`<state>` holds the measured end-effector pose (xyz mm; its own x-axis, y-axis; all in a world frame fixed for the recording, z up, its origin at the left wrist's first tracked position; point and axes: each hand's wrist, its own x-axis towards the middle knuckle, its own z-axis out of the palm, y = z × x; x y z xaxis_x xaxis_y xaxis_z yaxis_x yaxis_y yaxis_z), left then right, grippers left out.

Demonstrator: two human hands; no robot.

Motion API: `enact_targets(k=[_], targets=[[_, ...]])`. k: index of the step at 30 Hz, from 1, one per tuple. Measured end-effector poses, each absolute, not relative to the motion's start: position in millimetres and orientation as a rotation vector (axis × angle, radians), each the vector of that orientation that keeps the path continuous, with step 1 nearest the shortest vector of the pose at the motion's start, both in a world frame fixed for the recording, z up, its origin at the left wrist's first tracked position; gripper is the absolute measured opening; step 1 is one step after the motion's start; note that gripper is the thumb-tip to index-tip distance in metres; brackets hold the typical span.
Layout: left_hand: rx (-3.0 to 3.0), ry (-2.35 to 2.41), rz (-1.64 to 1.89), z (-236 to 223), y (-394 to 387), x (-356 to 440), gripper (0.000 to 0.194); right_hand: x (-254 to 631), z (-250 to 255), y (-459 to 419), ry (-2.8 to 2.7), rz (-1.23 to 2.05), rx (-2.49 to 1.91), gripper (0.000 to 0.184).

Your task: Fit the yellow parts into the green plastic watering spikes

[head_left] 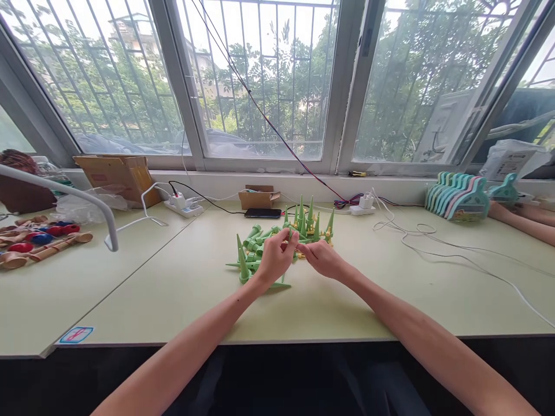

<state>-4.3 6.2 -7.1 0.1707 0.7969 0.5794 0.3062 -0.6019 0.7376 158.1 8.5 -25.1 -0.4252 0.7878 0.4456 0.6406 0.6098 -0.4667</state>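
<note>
My left hand (277, 254) is closed in a pinch around a green plastic piece, mostly covered by the fingers. Close to its fingertips is my right hand (323, 258), fingers curled together; whatever they grip is hidden. Behind the hands stand several pointed green cones (311, 215) with small yellow parts (328, 233) around their bases. To the left lies a loose heap of green plastic pieces (252, 245). Nearer to me, one green cone (243, 263) stands upright, and another green spike (280, 285) lies flat below my left wrist.
A black phone (263, 214) lies before a small open cardboard box (259, 199). Power strips (184, 209) and white cables (418, 248) run along the back and right. Wooden toys (43, 240) sit left, below a grey metal bar (87, 193). Another person's arms (522, 219) reach in beside turquoise plastic pieces (459, 196).
</note>
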Motion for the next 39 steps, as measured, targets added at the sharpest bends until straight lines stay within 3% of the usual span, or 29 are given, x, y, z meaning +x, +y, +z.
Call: enact_targets(k=[5, 16, 30, 39], targets=[[1.916, 1.022, 1.386, -6, 8, -4, 0.039, 159, -24, 9, -2.099, 0.343, -1.117, 0.06], [1.724, 0.933, 1.311, -12, 15, -5, 0.035, 156, -20, 1, -2.057, 0.328, -1.005, 0.043], [1.566, 0.861, 1.069, -3, 9, -7, 0.017, 153, -22, 0, -2.141, -0.05, -0.81, 0.041], [1.523, 0.81, 1.037, -1, 8, -7, 0.017, 152, -24, 3, -2.185, -0.344, -0.706, 0.036]])
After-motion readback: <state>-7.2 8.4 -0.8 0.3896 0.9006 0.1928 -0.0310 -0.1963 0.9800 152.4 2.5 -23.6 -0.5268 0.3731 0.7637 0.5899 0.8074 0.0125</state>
